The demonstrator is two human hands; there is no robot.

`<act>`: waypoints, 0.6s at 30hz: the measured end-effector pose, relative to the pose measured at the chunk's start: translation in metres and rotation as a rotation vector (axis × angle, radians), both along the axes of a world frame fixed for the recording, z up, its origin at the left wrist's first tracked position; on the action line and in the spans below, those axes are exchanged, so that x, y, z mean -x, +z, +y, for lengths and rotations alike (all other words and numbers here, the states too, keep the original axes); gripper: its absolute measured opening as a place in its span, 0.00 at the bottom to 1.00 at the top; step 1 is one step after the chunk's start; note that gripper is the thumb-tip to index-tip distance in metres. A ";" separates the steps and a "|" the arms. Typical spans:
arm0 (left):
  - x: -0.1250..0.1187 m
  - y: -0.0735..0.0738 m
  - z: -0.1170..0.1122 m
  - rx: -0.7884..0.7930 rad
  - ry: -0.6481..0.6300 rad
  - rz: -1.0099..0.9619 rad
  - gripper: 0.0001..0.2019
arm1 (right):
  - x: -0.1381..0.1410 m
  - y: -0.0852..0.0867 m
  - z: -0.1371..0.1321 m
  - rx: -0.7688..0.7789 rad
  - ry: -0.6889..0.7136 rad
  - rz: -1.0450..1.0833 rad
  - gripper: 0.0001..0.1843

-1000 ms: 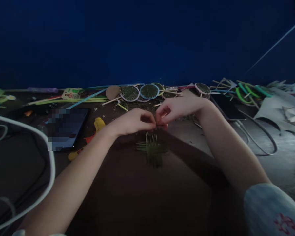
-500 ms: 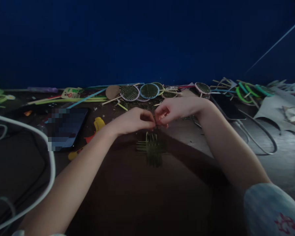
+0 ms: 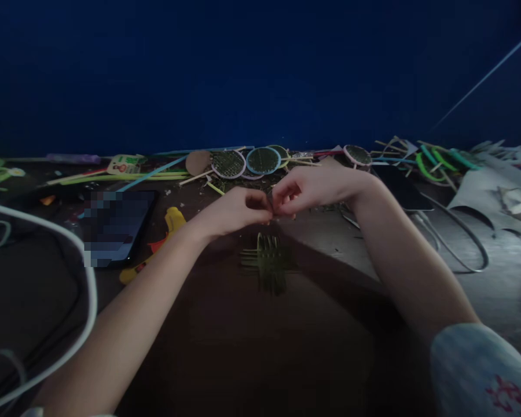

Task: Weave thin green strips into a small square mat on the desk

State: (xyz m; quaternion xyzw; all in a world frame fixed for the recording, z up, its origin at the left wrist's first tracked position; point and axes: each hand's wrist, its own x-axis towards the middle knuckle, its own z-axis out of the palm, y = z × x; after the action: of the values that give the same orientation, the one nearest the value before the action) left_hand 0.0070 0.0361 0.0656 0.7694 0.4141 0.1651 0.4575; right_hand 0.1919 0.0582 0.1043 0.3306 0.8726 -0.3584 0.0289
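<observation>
Over the middle of the table my left hand (image 3: 238, 209) and my right hand (image 3: 303, 189) meet at the fingertips. Both are closed in a pinch; whatever lies between the fingers is too small or hidden to make out. Just below them, on the dark tabletop, lies a small woven piece of green strips (image 3: 271, 259) with loose ends sticking out on its sides. Neither hand touches it. Behind the hands rests a round woven disc with a blue rim (image 3: 263, 160), beside another with a pale purple rim (image 3: 228, 164).
A dark tablet (image 3: 121, 229) and yellow-handled scissors (image 3: 173, 220) lie left. A white cable (image 3: 92, 289) loops at far left. On the right are a phone (image 3: 403, 188) with a grey cable (image 3: 481, 246) and white sheets (image 3: 486, 188). Coloured strips line the blue wall (image 3: 260, 75).
Both hands have shifted slightly up and away, still meeting at the fingertips. The woven green piece stays in place.
</observation>
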 end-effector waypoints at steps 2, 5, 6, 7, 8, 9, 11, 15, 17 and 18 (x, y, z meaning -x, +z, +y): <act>0.001 0.001 0.000 -0.002 -0.001 0.009 0.09 | -0.001 -0.001 0.002 -0.003 0.025 0.010 0.08; 0.001 0.003 0.000 -0.009 -0.014 0.032 0.09 | -0.003 -0.001 0.003 0.000 0.062 0.017 0.09; 0.000 0.004 -0.001 -0.011 -0.018 0.039 0.09 | -0.004 -0.001 0.003 0.001 0.070 0.019 0.09; 0.000 0.005 -0.001 -0.013 -0.021 0.045 0.10 | -0.004 -0.001 0.003 0.001 0.076 0.022 0.10; 0.000 0.006 -0.001 -0.014 -0.024 0.050 0.10 | -0.005 0.000 0.003 -0.002 0.081 0.026 0.10; 0.001 0.007 -0.002 -0.013 -0.028 0.052 0.10 | -0.005 0.000 0.003 -0.005 0.084 0.029 0.10; 0.001 0.009 -0.002 -0.015 -0.045 0.052 0.09 | -0.006 0.002 0.002 -0.010 0.093 0.032 0.11; 0.001 0.012 -0.003 -0.043 -0.070 0.062 0.09 | -0.007 0.005 0.000 -0.006 0.105 0.018 0.10; 0.000 0.013 -0.005 -0.067 -0.066 0.076 0.08 | -0.007 0.007 0.000 -0.008 0.092 -0.001 0.09; 0.000 0.013 -0.005 -0.078 -0.060 0.083 0.09 | -0.007 0.007 -0.001 -0.010 0.084 -0.016 0.09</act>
State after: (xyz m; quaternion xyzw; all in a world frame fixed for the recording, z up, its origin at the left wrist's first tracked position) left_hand 0.0074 0.0308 0.0790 0.8049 0.4029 0.1352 0.4142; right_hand 0.1986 0.0575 0.1112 0.2969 0.8871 -0.3499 0.0490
